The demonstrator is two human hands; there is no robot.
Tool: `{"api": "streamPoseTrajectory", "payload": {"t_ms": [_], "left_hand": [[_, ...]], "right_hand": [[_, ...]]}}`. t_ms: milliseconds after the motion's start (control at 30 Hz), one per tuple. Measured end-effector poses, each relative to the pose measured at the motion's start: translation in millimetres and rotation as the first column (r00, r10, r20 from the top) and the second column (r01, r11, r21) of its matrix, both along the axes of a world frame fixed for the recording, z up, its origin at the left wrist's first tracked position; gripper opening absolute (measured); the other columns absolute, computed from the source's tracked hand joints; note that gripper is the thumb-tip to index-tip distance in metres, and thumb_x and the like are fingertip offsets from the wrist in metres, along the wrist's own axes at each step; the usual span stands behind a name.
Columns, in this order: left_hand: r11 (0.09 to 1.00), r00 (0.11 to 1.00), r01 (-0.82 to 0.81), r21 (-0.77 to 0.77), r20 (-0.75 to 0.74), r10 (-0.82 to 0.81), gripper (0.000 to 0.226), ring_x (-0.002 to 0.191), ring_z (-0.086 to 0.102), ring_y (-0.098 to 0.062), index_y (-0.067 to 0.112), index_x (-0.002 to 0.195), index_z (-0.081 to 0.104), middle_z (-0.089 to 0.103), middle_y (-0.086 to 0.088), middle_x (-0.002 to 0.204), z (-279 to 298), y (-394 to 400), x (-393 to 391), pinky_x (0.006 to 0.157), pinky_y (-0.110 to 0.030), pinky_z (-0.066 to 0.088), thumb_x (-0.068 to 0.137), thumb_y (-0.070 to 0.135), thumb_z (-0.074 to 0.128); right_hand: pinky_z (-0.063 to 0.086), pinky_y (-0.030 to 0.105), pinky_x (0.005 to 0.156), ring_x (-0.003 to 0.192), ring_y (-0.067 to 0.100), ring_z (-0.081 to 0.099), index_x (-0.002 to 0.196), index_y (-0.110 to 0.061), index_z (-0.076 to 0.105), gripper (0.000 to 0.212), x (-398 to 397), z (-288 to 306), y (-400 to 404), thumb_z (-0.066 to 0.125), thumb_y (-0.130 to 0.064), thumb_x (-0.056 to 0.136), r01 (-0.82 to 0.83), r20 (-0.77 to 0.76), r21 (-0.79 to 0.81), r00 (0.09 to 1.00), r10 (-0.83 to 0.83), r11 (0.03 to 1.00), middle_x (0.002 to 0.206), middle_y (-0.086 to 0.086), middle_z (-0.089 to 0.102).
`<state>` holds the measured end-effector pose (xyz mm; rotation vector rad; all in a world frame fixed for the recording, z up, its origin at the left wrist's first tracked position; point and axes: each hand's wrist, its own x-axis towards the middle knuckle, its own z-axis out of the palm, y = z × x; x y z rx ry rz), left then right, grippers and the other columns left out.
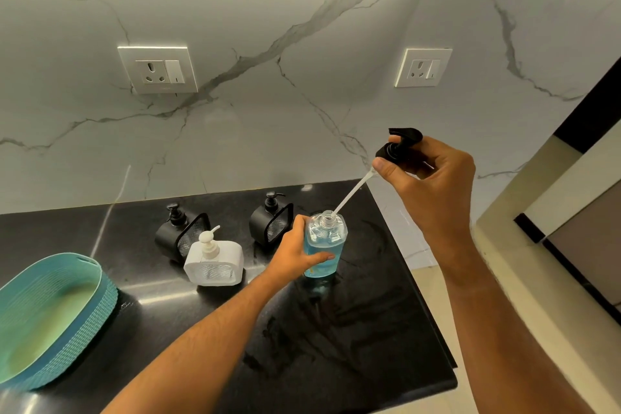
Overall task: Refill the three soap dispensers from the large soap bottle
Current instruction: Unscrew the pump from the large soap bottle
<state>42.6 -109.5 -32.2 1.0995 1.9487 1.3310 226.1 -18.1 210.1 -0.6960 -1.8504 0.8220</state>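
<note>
Soap bottle (324, 245) is standing upright at frame centre, left hand (295, 254) gripping its side. Right hand (426, 175) is holding the pump head (400, 144) upper right, dip tube (353, 193) slanting into the open neck; 3 dispensers (215, 259) are sitting left, nearer the left hand.

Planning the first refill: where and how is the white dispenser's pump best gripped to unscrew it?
Probably at the collar under the pump head of the white dispenser, coming from above with fingers around the neck. The pump stands upright with its spout pointing up and away, and nothing blocks it from above; the black dispenser sits close behind.
</note>
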Motion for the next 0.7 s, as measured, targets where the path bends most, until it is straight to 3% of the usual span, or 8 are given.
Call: {"api": "streamPoseTrajectory", "payload": {"t_ms": [333,467,567,700], "left_hand": [[1.000,1.000,-0.001,-0.001,0.015,0.001,0.071,0.114,0.062,0.010,0.033,0.122,0.045,0.063,0.019,0.124,1,1,-2,0.086,-0.014,0.054,0.072,0.031,0.095],[0.999,0.999,-0.009,0.033,0.033,0.008,0.071,0.116,0.062,0.010,0.045,0.123,0.049,0.065,0.021,0.124,0,1,-2,0.088,-0.013,0.053,0.071,0.026,0.095],[0.998,0.999,-0.020,0.058,0.051,0.017,0.068,0.116,0.065,0.002,0.044,0.120,0.054,0.068,0.016,0.123,-2,2,-3,0.092,-0.020,0.056,0.070,0.026,0.096],[0.998,0.998,-0.016,0.066,0.057,0.012,0.064,0.115,0.065,0.002,0.045,0.117,0.055,0.068,0.016,0.121,1,2,-5,0.088,-0.016,0.056,0.070,0.030,0.096]], "right_hand": [[0.064,0.036,0.083,0.090,0.016,0.075,0.108,-0.010,0.075,0.034,14,-6,10,0.089,-0.023,0.080,0.006,-0.031,-0.030,1.000,-0.006,1.000,0.098,0.002,0.077],[0.064,0.034,0.082,0.092,0.019,0.074,0.109,-0.008,0.072,0.035,24,-8,17,0.089,-0.017,0.079,-0.013,-0.087,-0.036,0.996,0.010,0.999,0.100,0.004,0.076],[0.062,0.028,0.081,0.093,0.019,0.074,0.107,-0.010,0.072,0.033,30,-13,20,0.088,-0.014,0.079,-0.035,-0.143,-0.049,0.989,0.028,0.998,0.100,0.002,0.076],[0.061,0.024,0.078,0.091,0.017,0.074,0.101,-0.016,0.073,0.026,34,-20,25,0.088,-0.016,0.080,-0.021,-0.197,-0.066,0.980,0.007,0.998,0.096,-0.006,0.076]]}}
